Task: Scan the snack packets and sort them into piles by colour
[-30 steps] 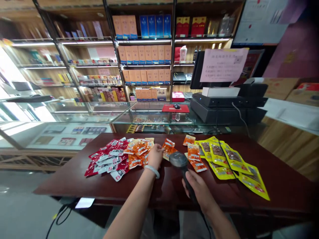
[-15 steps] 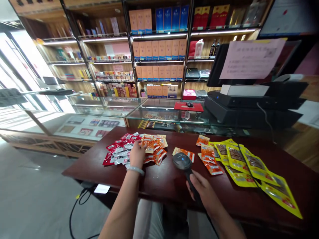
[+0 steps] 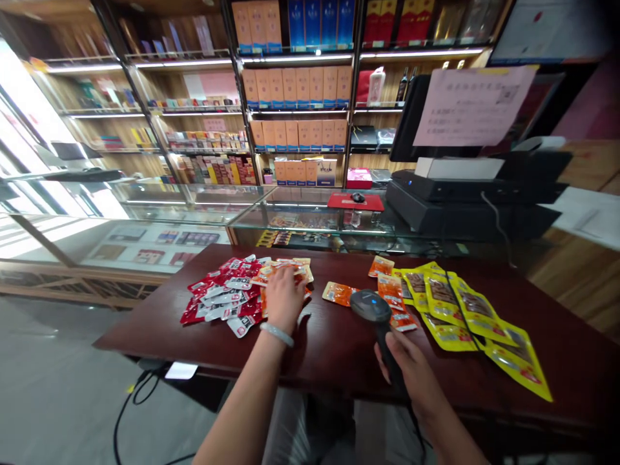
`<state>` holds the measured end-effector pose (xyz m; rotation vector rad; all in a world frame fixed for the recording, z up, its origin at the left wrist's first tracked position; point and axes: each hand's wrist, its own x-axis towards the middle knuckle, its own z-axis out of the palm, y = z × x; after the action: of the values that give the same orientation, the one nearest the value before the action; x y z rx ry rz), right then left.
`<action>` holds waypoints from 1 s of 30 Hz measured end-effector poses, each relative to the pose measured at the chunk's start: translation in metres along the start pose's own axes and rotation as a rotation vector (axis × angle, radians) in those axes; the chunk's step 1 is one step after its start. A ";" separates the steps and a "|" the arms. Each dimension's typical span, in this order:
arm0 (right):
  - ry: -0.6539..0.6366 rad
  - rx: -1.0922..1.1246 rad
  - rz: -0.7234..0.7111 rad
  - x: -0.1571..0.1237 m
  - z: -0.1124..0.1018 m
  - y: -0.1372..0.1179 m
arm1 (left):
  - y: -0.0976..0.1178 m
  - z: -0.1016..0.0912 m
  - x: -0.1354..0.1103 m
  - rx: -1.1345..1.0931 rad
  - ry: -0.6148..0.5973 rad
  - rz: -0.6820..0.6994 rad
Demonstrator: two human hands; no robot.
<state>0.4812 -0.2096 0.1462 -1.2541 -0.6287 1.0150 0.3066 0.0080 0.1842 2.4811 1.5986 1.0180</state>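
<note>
My right hand [image 3: 409, 361] is wrapped round the handle of a black barcode scanner [image 3: 371, 307], whose head points left and away over the table. Over a pile of orange snack packets [image 3: 303, 263] lies my left hand [image 3: 285, 300], a pale bangle on its wrist. Its fingers look spread and touch the packets; the fingertips are partly hidden. Left of that hand is a heap of red and white packets [image 3: 227, 290]. One orange packet [image 3: 339, 293] lies alone near the scanner, and a few more orange packets [image 3: 390, 287] are behind it, beside large yellow bags [image 3: 448, 300].
The dark wooden table [image 3: 159, 323] carries all the packets. Behind it stand glass display counters [image 3: 261, 206], a mouse on a red mat [image 3: 356, 201] and a black till with monitor [image 3: 436, 200]. A cable [image 3: 465, 316] crosses the yellow bags.
My left hand has shifted right from the border of the red packets onto the orange pile. The scanner has moved slightly right, and the view has turned a little to the right.
</note>
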 end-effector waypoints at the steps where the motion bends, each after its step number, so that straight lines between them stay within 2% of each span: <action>1: 0.022 0.010 0.008 0.000 -0.003 -0.001 | 0.013 0.008 0.000 -0.024 -0.065 0.069; 4: 0.056 0.048 0.036 -0.002 -0.010 -0.001 | 0.045 0.035 0.002 -0.047 -0.249 0.226; 6: 0.061 0.085 0.046 -0.003 -0.012 0.000 | 0.057 0.052 0.006 -0.020 -0.359 0.275; 8: 0.053 0.120 0.042 -0.004 -0.014 0.001 | 0.064 0.064 0.011 0.031 -0.465 0.308; 11: 0.044 0.152 0.049 -0.004 -0.016 0.002 | 0.068 0.068 0.017 0.127 -0.546 0.358; 14: 0.024 0.163 0.051 -0.003 -0.017 0.002 | 0.066 0.062 0.018 0.166 -0.546 0.369; 16: 0.006 0.163 0.044 -0.003 -0.018 0.002 | 0.062 0.057 0.017 0.114 -0.562 0.307; 19: -0.003 0.150 0.061 -0.003 -0.017 0.002 | 0.052 0.053 0.014 -0.079 -0.537 0.119; 22: -0.034 0.111 0.056 -0.002 -0.015 0.001 | 0.041 0.053 0.014 -0.357 -0.418 -0.077; 24: -0.081 0.071 0.033 -0.001 -0.011 0.001 | 0.034 0.053 0.014 -0.492 -0.353 -0.151; 27: -0.142 0.032 0.030 -0.001 -0.001 0.000 | 0.027 0.054 0.013 -0.563 -0.312 -0.182; 30: -0.196 0.004 0.034 -0.001 0.010 -0.003 | 0.024 0.056 0.011 -0.550 -0.264 -0.146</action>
<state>0.4732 -0.2056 0.1520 -1.1735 -0.7582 1.1763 0.3581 0.0232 0.1543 1.9998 1.1981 0.9091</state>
